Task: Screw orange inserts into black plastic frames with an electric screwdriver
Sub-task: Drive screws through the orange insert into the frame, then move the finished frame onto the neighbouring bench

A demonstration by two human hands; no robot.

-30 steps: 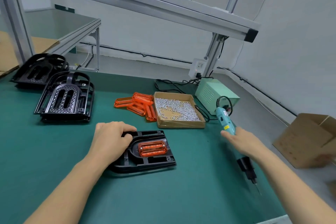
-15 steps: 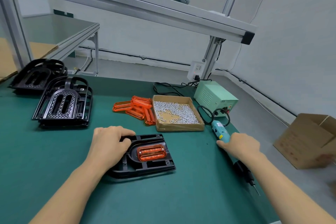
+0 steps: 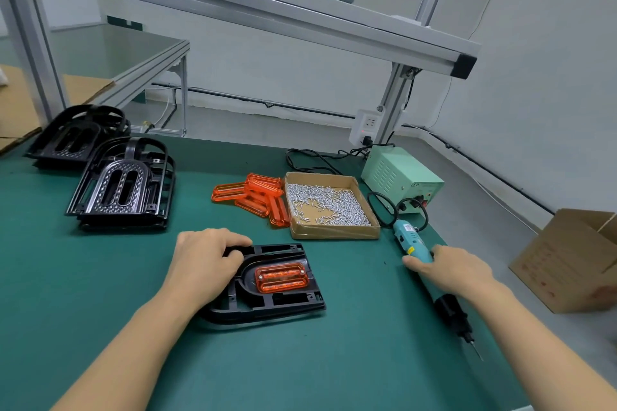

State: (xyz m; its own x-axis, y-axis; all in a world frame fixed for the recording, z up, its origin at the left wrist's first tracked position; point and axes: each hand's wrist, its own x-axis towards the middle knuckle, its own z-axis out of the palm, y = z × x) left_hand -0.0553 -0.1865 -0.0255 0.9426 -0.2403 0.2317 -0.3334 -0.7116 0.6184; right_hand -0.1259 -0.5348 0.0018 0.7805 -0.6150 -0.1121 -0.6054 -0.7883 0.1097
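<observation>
We've got our left hand (image 3: pixel 207 264) curled over the 9 o'clock edge of the glossy black frame (image 3: pixel 267 284), ribbed orange insert (image 3: pixel 281 277) seated in its middle. Right hand (image 3: pixel 457 272) grips the teal screwdriver (image 3: pixel 430 274) lying at 3 o'clock on the green mat (image 3: pixel 100 277); cardboard screw tray (image 3: pixel 330 207) at 1 o'clock.

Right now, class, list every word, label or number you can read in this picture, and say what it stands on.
"LED": on the front of the pale green metal power box.
Yellow and white stickers on the teal electric screwdriver: too small to read.
Faint red print on the brown cardboard carton: too blurred to read.
</observation>
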